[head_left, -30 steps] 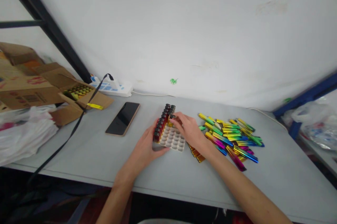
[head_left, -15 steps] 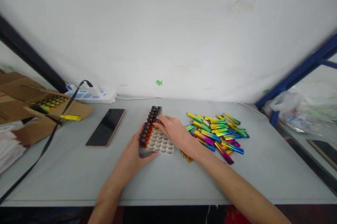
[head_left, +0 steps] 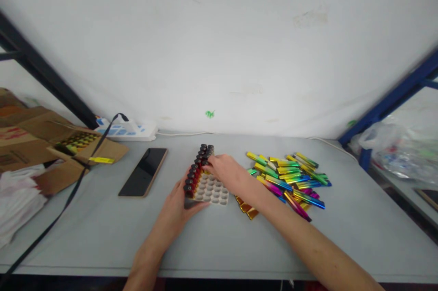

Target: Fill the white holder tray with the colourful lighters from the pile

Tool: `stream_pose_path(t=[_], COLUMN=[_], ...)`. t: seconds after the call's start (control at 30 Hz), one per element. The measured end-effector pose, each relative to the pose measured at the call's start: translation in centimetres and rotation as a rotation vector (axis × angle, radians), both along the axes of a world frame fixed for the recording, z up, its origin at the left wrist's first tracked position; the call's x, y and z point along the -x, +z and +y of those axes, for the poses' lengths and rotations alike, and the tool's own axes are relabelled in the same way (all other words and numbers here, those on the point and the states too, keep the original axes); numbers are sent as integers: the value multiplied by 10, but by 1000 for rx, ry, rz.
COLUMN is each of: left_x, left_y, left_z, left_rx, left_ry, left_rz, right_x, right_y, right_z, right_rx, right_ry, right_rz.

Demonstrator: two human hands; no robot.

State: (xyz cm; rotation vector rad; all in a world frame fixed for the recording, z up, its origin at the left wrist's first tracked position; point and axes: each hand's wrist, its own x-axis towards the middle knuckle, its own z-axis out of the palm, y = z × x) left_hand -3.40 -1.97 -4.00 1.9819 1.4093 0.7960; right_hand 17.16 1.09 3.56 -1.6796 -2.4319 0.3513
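Brace the white, round-holed tray with the left hand, fingers gripping its edge. The right hand pinches a slim, black-topped tube; hold it upright.

Single head view, looking forward and down, tabletop seemingly near

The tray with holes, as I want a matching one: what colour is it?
The tray is off-white; it shows best in the head view.

Phone lies flat; power strip sits behind.
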Motion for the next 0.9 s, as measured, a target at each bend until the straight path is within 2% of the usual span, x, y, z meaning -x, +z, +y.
stream_pose_path(t=[0.2, 0.37, 0.5, 0.63, 0.73, 0.8, 0.9], left_x=[-1, -1, -4, -5, -4, -4, -4], left_y=[7, 10, 16, 20, 21, 20, 18], left_z=[0, 0, -1, -1, -2, -2, -1], left_rx=[84, 122, 120, 123, 117, 118, 111], left_ry=[17, 23, 23, 9, 6, 2, -3], left_rz=[-14, -13, -12, -7, -10, -9, -11], right_x=[-5, -9, -3, -10, -45, -84, -147], right_y=[11, 5, -1, 7, 13, 12, 4], right_z=[-3, 1, 4, -6, -21, -29, -35], right_rx=[43, -4, -50, -77, -112, -141, -132], right_ry=[2, 3, -19, -8, -55, -131, -255], right_rz=[38, 110, 41, 86, 195, 210, 99])
